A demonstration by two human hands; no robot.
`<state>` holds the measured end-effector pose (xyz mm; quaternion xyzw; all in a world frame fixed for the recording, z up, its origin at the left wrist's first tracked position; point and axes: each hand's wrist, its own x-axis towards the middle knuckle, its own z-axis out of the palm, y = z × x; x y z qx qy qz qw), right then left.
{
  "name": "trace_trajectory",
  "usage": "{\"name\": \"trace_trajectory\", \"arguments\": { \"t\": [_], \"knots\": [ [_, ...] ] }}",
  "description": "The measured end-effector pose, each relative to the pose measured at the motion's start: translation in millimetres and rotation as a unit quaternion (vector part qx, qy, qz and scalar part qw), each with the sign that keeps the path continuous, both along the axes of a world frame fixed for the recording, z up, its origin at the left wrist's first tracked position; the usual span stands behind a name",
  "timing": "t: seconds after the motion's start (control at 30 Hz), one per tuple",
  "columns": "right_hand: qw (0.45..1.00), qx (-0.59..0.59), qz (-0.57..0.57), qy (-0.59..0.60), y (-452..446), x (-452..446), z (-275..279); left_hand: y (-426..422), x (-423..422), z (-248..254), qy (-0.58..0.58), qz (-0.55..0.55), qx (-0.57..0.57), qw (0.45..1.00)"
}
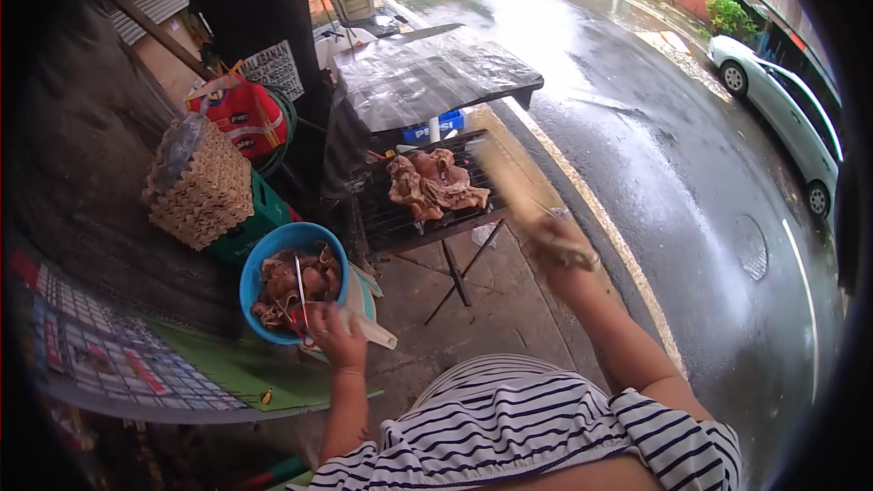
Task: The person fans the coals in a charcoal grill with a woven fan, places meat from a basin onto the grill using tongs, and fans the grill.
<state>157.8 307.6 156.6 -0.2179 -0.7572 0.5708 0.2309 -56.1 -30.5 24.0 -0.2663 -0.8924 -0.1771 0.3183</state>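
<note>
My left hand (338, 336) is at the edge of a blue basin (247, 284) filled with raw-looking meat pieces (318, 277). Its fingers are closed around the red handle of a long metal tool (301, 280), whose shaft lies over the meat; I cannot make out whether it is tongs or scissors. Out to the right, my right hand (562, 259) grips a tan hand fan (509, 177), smeared by motion, beside the grill (386, 235). Several pieces of meat (436, 184) lie together on the grill's bars.
A table covered with dark plastic (427, 73) stands behind the grill, with a blue Pepsi crate (435, 127) below it. Left are a woven basket (195, 186), a red bag (241, 114) and a green crate (241, 227). The wet road (627, 155) runs along the right, with a parked car (787, 118).
</note>
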Motion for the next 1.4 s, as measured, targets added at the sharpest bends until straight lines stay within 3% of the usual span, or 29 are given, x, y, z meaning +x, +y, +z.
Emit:
{"name": "trace_trajectory", "arguments": {
  "t": [0.03, 0.1, 0.13, 0.17, 0.23, 0.27, 0.3, 0.33, 0.37, 0.43, 0.5, 0.53, 0.6, 0.67, 0.7, 0.8, 0.83, 0.9, 1.0, 1.07, 1.13, 1.17, 1.23, 1.33, 1.4],
  "knots": [
    [0.996, -0.013, 0.077, -0.037, -6, 4, 1, 2, 19, -5, -0.011, -0.032, 0.002, 0.999],
    [0.971, 0.007, 0.239, -0.003, -9, 14, 9, -5, 47, -36, -0.085, -0.064, 0.032, 0.994],
    [0.947, 0.020, 0.319, 0.014, -8, 18, 10, -21, 61, -66, -0.096, -0.035, -0.021, 0.995],
    [0.970, 0.010, 0.243, -0.001, -4, 20, 12, -28, 80, -72, -0.190, -0.045, 0.008, 0.981],
    [0.990, -0.006, 0.105, 0.089, 28, 0, -23, -79, 117, -135, -0.350, -0.032, 0.007, 0.936],
    [0.990, -0.014, 0.037, 0.133, 42, -6, -33, -108, 142, -152, -0.520, 0.043, -0.028, 0.853],
    [0.993, 0.056, -0.024, 0.104, 42, 1, -25, -142, 174, -185, -0.576, 0.105, -0.104, 0.804],
    [0.989, 0.094, 0.062, 0.101, 39, 13, -20, -187, 201, -238, -0.521, 0.010, -0.413, 0.747],
    [0.976, 0.130, 0.147, 0.097, 34, 27, -17, -211, 247, -247, -0.591, 0.080, -0.220, 0.772],
    [0.947, 0.145, 0.267, 0.099, 37, 41, -12, -230, 325, -222, -0.670, 0.185, -0.158, 0.702],
    [0.930, 0.099, 0.340, 0.102, 41, 53, -11, -231, 375, -212, -0.695, 0.218, -0.136, 0.672],
    [0.957, 0.075, 0.250, 0.124, 45, 45, -21, -226, 395, -205, -0.702, 0.224, -0.126, 0.664],
    [0.985, 0.029, 0.058, 0.161, 54, 13, -51, -209, 427, -194, -0.703, 0.220, -0.104, 0.668],
    [0.978, 0.166, 0.073, 0.100, 29, 21, -56, -196, 445, -189, -0.688, 0.210, -0.072, 0.691],
    [0.951, 0.086, 0.224, 0.195, 7, 26, -67, -187, 448, -184, -0.677, 0.203, -0.058, 0.705],
    [0.878, 0.006, 0.470, 0.090, -12, 75, -2, -158, 434, -159, -0.640, 0.187, -0.013, 0.745],
    [0.923, 0.036, 0.355, 0.141, -2, 61, -29, -150, 427, -149, -0.633, 0.186, 0.000, 0.751],
    [0.983, -0.069, 0.116, 0.127, 24, 25, -52, -146, 411, -151, -0.630, 0.194, 0.031, 0.751],
    [0.990, 0.120, 0.024, 0.064, 11, 32, -59, -152, 401, -171, -0.585, 0.214, 0.051, 0.781],
    [0.954, -0.024, 0.250, 0.166, -17, 37, -77, -164, 399, -173, -0.589, 0.215, 0.068, 0.776],
    [0.919, 0.074, 0.367, 0.123, -30, 71, -22, -176, 410, -166, -0.641, 0.198, 0.100, 0.735],
    [0.892, 0.125, 0.424, 0.095, -35, 77, -10, -183, 409, -170, -0.656, 0.185, 0.053, 0.730],
    [0.978, -0.040, 0.199, 0.043, -5, 24, -48, -216, 416, -177, -0.685, 0.152, -0.042, 0.711],
    [0.979, 0.159, -0.084, 0.099, -21, 12, -52, -271, 425, -199, -0.698, 0.146, -0.085, 0.696],
    [0.953, 0.193, 0.196, 0.123, -79, 41, -33, -305, 424, -202, -0.701, 0.168, -0.069, 0.689]
  ]
}}
